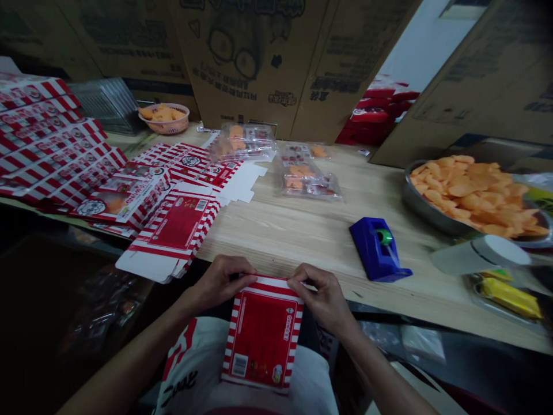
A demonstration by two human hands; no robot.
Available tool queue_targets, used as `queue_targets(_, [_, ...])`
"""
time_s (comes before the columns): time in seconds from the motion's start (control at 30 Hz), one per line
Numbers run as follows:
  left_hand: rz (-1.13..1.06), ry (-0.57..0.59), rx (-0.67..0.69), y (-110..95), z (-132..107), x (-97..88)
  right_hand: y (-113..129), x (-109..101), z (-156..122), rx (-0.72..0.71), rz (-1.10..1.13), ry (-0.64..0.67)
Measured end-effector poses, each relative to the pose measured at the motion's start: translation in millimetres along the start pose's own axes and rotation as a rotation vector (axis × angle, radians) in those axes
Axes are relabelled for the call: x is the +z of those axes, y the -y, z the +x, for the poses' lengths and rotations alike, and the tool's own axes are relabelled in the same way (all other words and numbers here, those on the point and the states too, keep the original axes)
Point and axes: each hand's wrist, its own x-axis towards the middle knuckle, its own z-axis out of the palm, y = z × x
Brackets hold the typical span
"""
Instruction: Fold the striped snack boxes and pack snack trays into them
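A red and white striped carton (264, 334) rests over my lap, its printed back with a barcode facing up. At the carton's far edge, my left hand (227, 279) pinches the left corner between thumb and fingers. The right corner is gripped the same way by my right hand (322, 294). Both hands are close to the table's front edge. Flat, unfolded cartons (177, 222) in the same print lie on the table to the left. What the carton contains is hidden.
Filled striped boxes (52, 138) are stacked at left. Clear bags (306, 173) with orange pieces lie mid-table. A blue tape dispenser (378, 251), a white cup (479, 255) and a metal bowl (415, 202) of orange pieces stand right. A pink basket (173, 125) sits behind, before large cardboard boxes (276, 63).
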Motion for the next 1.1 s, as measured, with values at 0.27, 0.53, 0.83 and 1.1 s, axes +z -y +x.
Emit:
queue_targets(0.27, [0.026, 0.003, -0.023, -1, 7, 0.5, 4, -5, 10, -0.017, -0.064, 0.077])
queue_targets(0.53, [0.045, -0.157, 0.081, 5, -16, 15.2, -16, 9, -21, -0.201, -0.012, -0.092])
queue_targets(0.83, [-0.585, -0.251, -0.207, 20, -15, 48.1, -31, 32, -47, -0.031, 0.203, -0.275])
queue_targets(1.1, [-0.705, -0.262, -0.512, 19, -3, 46.2, -55, -121, -47, -0.043, -0.244, -0.969])
